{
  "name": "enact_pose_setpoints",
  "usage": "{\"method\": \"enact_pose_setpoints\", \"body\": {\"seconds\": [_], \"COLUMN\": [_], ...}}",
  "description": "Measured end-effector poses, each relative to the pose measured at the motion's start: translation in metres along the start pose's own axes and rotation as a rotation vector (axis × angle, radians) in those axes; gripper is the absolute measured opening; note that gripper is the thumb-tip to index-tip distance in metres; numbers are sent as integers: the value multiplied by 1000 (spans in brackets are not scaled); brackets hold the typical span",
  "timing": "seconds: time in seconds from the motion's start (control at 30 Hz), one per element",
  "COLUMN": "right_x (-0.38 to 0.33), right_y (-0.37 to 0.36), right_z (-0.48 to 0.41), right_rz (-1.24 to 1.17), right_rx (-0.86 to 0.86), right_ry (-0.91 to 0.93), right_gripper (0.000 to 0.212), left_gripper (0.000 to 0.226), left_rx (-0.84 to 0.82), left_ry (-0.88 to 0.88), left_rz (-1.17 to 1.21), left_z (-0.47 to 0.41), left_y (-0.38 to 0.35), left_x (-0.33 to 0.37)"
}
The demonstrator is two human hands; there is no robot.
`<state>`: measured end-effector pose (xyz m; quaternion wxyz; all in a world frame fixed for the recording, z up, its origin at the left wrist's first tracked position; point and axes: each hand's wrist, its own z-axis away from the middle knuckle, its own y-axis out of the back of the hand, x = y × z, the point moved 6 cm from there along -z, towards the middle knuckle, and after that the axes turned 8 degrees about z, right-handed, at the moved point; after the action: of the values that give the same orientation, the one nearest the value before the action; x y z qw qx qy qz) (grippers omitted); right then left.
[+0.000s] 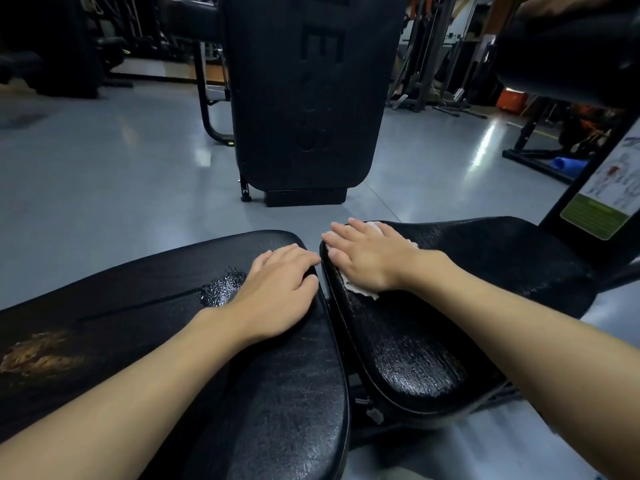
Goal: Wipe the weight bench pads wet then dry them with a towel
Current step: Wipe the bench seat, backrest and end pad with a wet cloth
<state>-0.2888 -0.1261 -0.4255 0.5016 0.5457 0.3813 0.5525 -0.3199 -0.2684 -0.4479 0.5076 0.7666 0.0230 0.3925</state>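
Low in the frame the left hand [277, 289] rests, grip open, on the left pad [270, 393] beside a wet patch [221, 289]. Just above, the right hand [367, 261], grip flat and open, presses a white cloth [360, 289] on the shiny right pad [415, 358]. The wet wiping seems to be the step in hand; next, I think, the cloth must sweep evenly over the pad.

Black grained, leather-like vinyl covers the left pad [138, 323] and the right pad [415, 348], the right one shining wet; a glistening patch of liquid [221, 289] beads on the left pad, which is worn to a rough tan patch [38, 355] at one end; a white wipe [360, 292], cloth or paper, lies crumpled and matt on the right pad; the smooth grey floor [104, 168] gleams glossy; a tubular frame [207, 109] looks like black-painted metal.
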Motion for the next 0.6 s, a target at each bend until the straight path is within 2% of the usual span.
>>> {"method": "enact_pose_setpoints", "body": {"seconds": [0.07, 0.17, 0.23, 0.37, 0.6], "right_x": [6, 10, 10, 20, 80], "right_y": [-1, 1, 1, 2, -7], "right_z": [-20, -30, -27, -21, -1], "right_rz": [3, 8, 7, -7, -20], "right_rx": [-43, -64, -60, -43, -69], "right_ry": [-32, -39, -19, -18, -148], "right_gripper": [53, 53, 53, 53, 55], "left_gripper": [56, 83, 93, 96, 103], "left_rx": [-12, -68, -71, -99, -94], "left_ry": [8, -10, -34, -57, -62], "left_rz": [-60, -120, -136, -146, -146], "left_z": [-2, -1, 1, 3, 2], "left_y": [-6, -12, -10, -10, -10], "left_x": [5, 3, 2, 5, 4]}}
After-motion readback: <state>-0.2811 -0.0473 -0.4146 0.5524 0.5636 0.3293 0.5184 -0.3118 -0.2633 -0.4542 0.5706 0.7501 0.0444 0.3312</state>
